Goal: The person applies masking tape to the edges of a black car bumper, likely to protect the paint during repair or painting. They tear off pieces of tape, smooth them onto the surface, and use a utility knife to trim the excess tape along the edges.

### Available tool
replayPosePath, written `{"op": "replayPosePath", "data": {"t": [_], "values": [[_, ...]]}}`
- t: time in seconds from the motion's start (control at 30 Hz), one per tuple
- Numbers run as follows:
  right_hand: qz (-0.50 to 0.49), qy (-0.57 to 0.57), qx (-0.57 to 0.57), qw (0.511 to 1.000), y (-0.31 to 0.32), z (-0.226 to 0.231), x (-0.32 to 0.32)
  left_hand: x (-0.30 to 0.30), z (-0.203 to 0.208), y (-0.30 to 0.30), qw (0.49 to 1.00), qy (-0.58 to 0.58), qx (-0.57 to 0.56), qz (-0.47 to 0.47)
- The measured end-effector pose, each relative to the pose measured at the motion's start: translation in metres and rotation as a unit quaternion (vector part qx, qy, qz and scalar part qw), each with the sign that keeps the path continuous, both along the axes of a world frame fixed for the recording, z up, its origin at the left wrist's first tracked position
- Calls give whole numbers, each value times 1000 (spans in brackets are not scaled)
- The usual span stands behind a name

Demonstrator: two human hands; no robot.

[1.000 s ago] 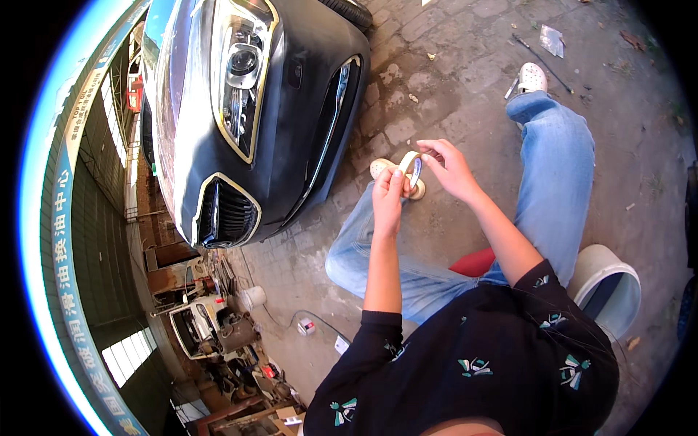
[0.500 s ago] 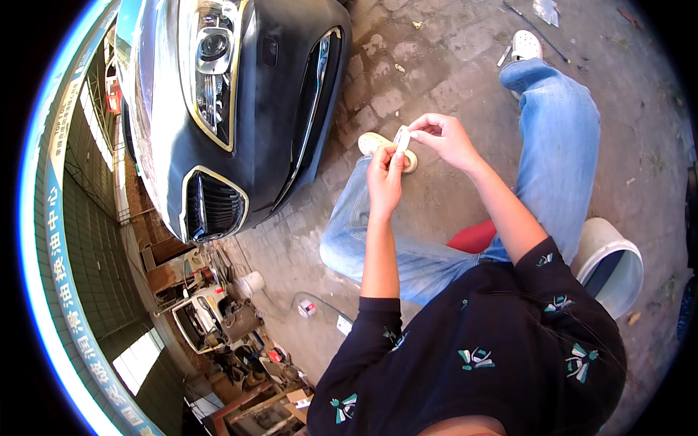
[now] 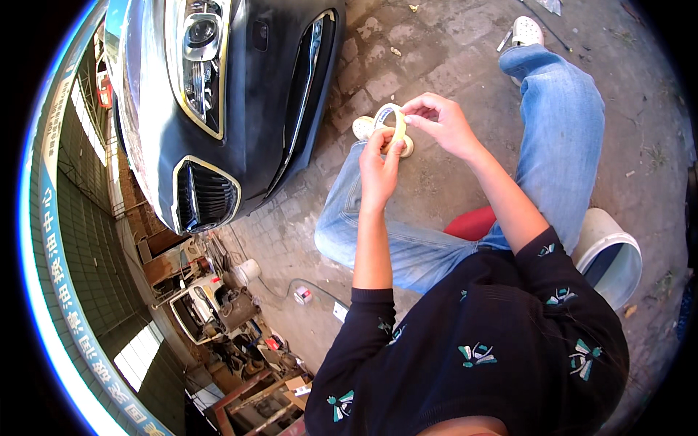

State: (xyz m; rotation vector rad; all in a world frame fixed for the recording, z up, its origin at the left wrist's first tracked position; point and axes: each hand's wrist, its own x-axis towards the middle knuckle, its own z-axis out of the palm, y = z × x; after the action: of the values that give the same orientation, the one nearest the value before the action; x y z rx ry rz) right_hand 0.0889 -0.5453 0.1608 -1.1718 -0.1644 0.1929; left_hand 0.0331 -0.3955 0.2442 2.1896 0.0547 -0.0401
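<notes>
A roll of pale yellow masking tape is upright between my hands, with its hollow ring showing. My left hand grips its lower side, fingers and thumb closed on it. At the roll's upper right edge, my right hand pinches with thumb and forefinger; whether a tape end lies between them is too small to make out. To the left stands the dark front bumper of a car. Pale yellow tape borders its headlight and the lower grille.
I sit on a red seat, knees apart, over a paved floor. At my right, a white bucket lies tipped. A small can, a cable and a pale pail are at lower left, by piled tools and scrap.
The tape roll has turned from nearly edge-on so its open ring shows. Both hands have stayed close together around it. The view has shifted slightly.
</notes>
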Motion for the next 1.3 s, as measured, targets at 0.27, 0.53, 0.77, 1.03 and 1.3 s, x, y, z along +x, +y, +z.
{"op": "replayPosePath", "data": {"t": [0.27, 0.53, 0.77, 1.03, 1.3], "values": [[3, 1, -45, 999, 0, 1, 4, 3, 2, 6, 1000, 15, 10, -25], [51, 34, 5, 998, 1, 8, 11, 14, 19, 13, 995, 61, 75, 38], [71, 12, 16, 997, 0, 23, 8, 15, 15, 5, 998, -49, 41, 3], [63, -87, -23, 994, 0, 22, 4, 19, 8, -3, 997, -77, 10, 12], [71, -110, -4, 991, -9, 29, 5, 21, 14, -7, 996, -4, -86, 20]]}}
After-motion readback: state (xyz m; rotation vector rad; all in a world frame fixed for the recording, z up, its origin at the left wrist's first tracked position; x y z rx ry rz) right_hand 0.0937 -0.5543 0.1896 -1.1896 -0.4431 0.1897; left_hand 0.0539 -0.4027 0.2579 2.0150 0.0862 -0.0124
